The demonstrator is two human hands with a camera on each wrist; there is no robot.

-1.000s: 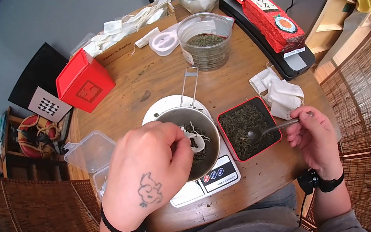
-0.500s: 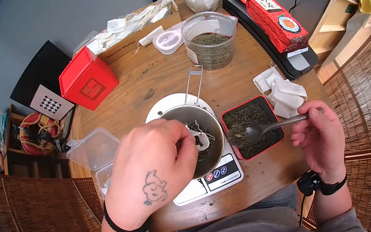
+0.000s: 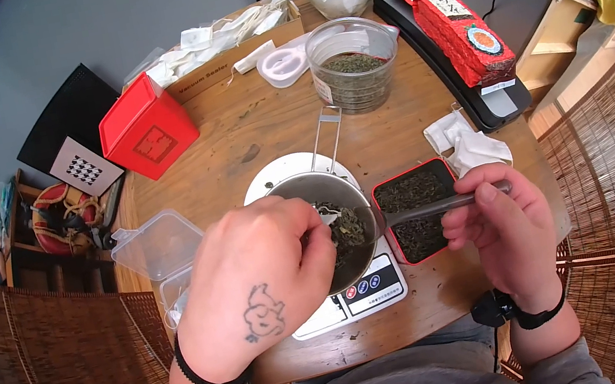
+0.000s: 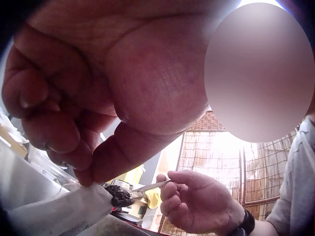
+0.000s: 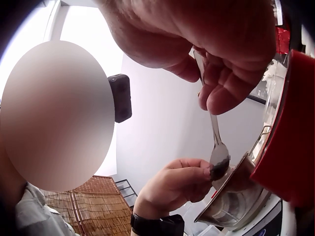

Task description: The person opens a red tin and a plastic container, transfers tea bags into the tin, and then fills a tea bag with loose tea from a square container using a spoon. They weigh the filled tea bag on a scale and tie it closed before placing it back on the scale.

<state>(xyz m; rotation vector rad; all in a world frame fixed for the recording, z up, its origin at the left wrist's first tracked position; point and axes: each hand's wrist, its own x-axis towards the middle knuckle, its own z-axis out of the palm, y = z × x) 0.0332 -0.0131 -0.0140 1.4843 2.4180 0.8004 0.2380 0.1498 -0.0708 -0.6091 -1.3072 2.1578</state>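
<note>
My left hand [image 3: 260, 274] pinches the rim of a small white tea bag [image 4: 74, 209] over the metal pot [image 3: 322, 183]. My right hand [image 3: 508, 235] holds a metal spoon [image 3: 434, 207] by its handle, the bowl reaching over the pot. Dark tea leaves [image 4: 119, 194] lie heaped in the spoon bowl, right at the bag's mouth. In the right wrist view the spoon bowl overlaps the left fingertips. More loose leaves lie inside the pot, which stands on a white kitchen scale [image 3: 379, 294]. Below the spoon handle is a red-rimmed tin [image 3: 422, 260] of tea leaves.
A clear plastic box [image 3: 161, 246] with its lid up stands to the left. Farther back are a red canister [image 3: 148, 129], a clear tub [image 3: 360, 92] of leaves and a carton [image 3: 234, 55] of white bags. White bags [image 3: 472, 142] and a black sealer [image 3: 502, 104] lie right.
My right hand has lifted a spoonful of leaves out of the red-rimmed tin and moved it left over the pot to the bag. The left hand keeps its place there.
</note>
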